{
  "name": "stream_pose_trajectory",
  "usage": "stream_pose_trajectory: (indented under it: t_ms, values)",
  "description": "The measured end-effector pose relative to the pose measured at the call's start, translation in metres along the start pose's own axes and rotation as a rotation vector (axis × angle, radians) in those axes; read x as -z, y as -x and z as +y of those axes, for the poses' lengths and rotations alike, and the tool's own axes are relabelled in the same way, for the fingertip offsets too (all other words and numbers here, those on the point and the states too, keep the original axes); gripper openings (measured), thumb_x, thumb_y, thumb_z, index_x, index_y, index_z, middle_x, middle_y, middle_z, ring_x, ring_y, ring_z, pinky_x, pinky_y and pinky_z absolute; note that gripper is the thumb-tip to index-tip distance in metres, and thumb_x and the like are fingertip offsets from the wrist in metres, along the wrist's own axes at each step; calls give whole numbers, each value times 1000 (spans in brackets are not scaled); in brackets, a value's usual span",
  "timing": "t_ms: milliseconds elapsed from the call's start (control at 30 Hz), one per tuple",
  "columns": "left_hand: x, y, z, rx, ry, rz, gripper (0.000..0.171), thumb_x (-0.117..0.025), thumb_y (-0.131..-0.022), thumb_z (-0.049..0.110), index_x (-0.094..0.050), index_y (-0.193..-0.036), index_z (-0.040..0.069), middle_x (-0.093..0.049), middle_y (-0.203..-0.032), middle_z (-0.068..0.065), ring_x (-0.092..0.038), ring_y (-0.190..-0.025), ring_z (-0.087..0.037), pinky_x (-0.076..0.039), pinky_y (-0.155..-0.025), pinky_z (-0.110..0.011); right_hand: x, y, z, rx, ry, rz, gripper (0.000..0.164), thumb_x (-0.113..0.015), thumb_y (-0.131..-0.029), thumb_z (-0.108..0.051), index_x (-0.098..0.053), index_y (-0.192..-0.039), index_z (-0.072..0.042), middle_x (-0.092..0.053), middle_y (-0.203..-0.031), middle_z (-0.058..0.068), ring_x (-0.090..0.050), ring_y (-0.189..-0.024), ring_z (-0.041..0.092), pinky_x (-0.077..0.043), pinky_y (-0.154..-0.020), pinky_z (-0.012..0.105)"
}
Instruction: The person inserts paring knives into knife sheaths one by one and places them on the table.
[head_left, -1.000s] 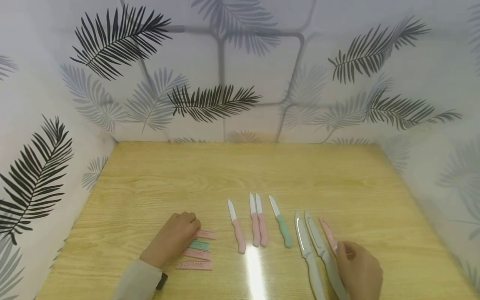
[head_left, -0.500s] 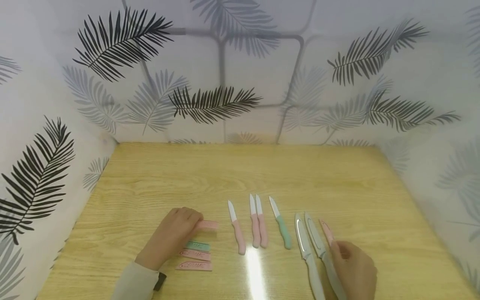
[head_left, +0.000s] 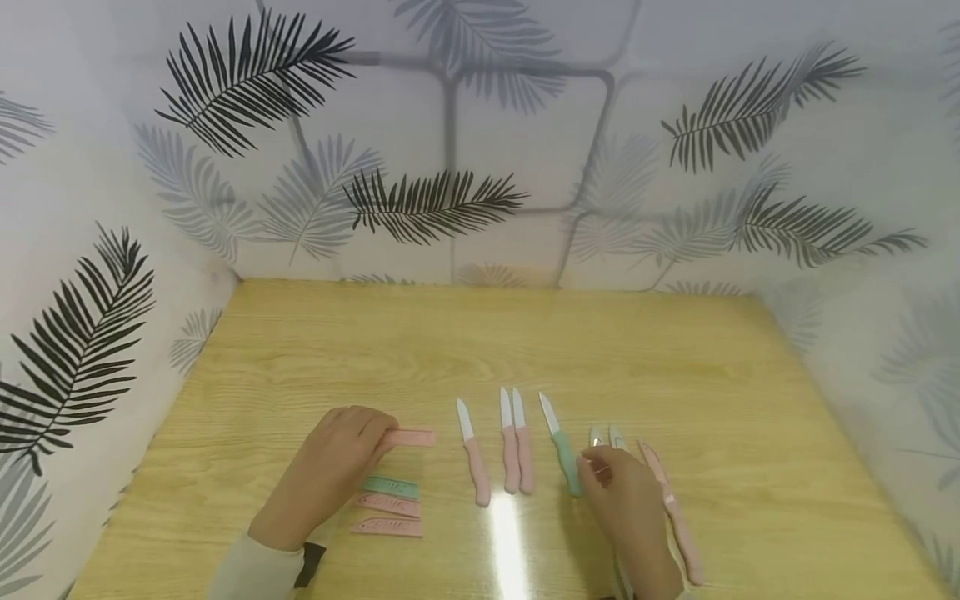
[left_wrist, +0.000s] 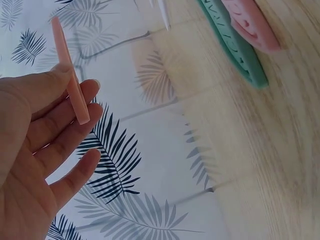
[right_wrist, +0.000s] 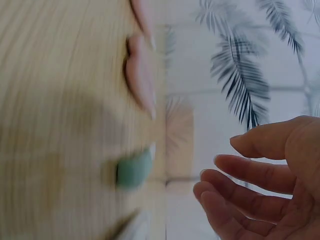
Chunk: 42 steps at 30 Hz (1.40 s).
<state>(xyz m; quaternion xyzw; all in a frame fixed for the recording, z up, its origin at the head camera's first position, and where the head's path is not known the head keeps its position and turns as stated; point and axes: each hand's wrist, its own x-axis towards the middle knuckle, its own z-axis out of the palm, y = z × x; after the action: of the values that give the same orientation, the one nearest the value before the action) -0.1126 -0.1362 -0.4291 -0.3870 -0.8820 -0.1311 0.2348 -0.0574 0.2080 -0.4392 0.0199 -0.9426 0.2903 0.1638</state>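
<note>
The left hand (head_left: 333,458) held a pink sheath (head_left: 412,437), its grip pinching one end between the thumb and the fingers behind it; one lower finger stood out, apart from the sheath. The left wrist view showed the sheath edge-on and lifted clear of the bench (head_left: 375,350). In the head view its free end pointed right, toward the lone pink knife (head_left: 477,467).

The right hand (head_left: 630,508) was released, its grip holding nothing, the fingers loosely bent and the thumb apart from them. It hung just beside the handle of the green knife (head_left: 564,454); the right wrist view showed a gap between fingertips and handle. That knife lay on the bench, white blade pointing away from the person.

Below the left hand lay a green sheath (head_left: 393,487), then an upper sheath (head_left: 390,503) and a lower sheath (head_left: 387,527), both pink, with raised lettering. Between the lone knife and the green one, two pink knives (head_left: 512,458) lay side by side, their handles close together. The right hand and forearm hid most of two pale knives (head_left: 596,435); only their tips showed plainly. Right of them lay a covered knife (head_left: 681,533), pink from end to end. Leaf-printed sheeting (head_left: 450,150) stood behind the bench.
</note>
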Motion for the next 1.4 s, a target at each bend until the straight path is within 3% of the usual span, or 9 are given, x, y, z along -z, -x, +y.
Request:
stream_pose_trajectory:
  t_ms: [100,267,433,600,733,900,1133,1267,1400]
  values:
    - [0,2,0,5,20,0,19,-55,-92,21,-59,-101,5,-62,-98,-5,-58,-92,-19,-49,-81,-38,-13,-7,-15,124,-1,37,8,-68,-79,-6,-68,-86,-1,-64,-73,6,-61,-61,15,-52,-54,23]
    - [1,3,1,8,36,7,18,-55,-92,20,-59,-101,5,-62,-98,-4,-57,-92,-19,-48,-82,-38,-31,-17,-39,179,-31,10,9,-69,-77,-6,-68,-85,-1,-62,-69,4,-55,-57,11,-48,-51,18]
    - [4,2,3,10,35,8,18,-56,-91,20,-58,-100,5,-62,-98,-5,-57,-93,-20,-48,-82,-38,-50,-26,-54,157,-27,-99,12,-66,-79,-8,-68,-87,1,-60,-68,4,-48,-52,7,-43,-45,15]
    - [5,2,4,-3,42,28,18,-54,-93,21,-58,-101,5,-61,-98,-5,-57,-92,-20,-48,-82,-38,-66,-31,-67,132,43,-256,15,-65,-83,-14,-67,-84,1,-64,-78,9,-60,-68,19,-53,-60,26]
    - [6,2,3,-15,43,43,17,-57,-91,19,-58,-101,4,-61,-97,-5,-57,-91,-20,-48,-81,-38,-75,-33,-75,79,60,-333,21,-62,-86,-18,-67,-85,3,-65,-84,14,-62,-77,26,-54,-68,33]
    - [7,4,2,-9,39,34,18,-63,-86,15,-59,-100,3,-62,-96,-5,-58,-89,-20,-48,-79,-38,-85,-34,-76,69,78,-315,20,-66,-84,-18,-65,-78,1,-63,-76,10,-59,-67,19,-53,-64,30]
    - [3,4,2,-5,25,28,18,-58,-90,20,-59,-100,5,-62,-95,-4,-58,-90,-19,-48,-80,-37,-93,-35,-73,16,14,-372,34,-67,-83,-17,-47,-57,-10,-44,-47,-5,-42,-39,6,-40,-40,20]
    - [3,4,4,-10,38,49,16,-59,-89,18,-59,-99,5,-62,-94,-4,-58,-89,-19,-49,-78,-36,-98,-34,-72,32,41,-337,39,-66,-80,-12,-41,-51,-14,-41,-48,-5,-40,-43,8,-38,-43,21]
    - [5,3,5,2,48,37,16,-60,-89,17,-59,-99,4,-62,-96,-4,-58,-89,-19,-49,-80,-38,-100,-34,-73,73,90,-292,31,-66,-75,-6,-44,-53,-12,-41,-51,-3,-39,-47,11,-38,-43,22]
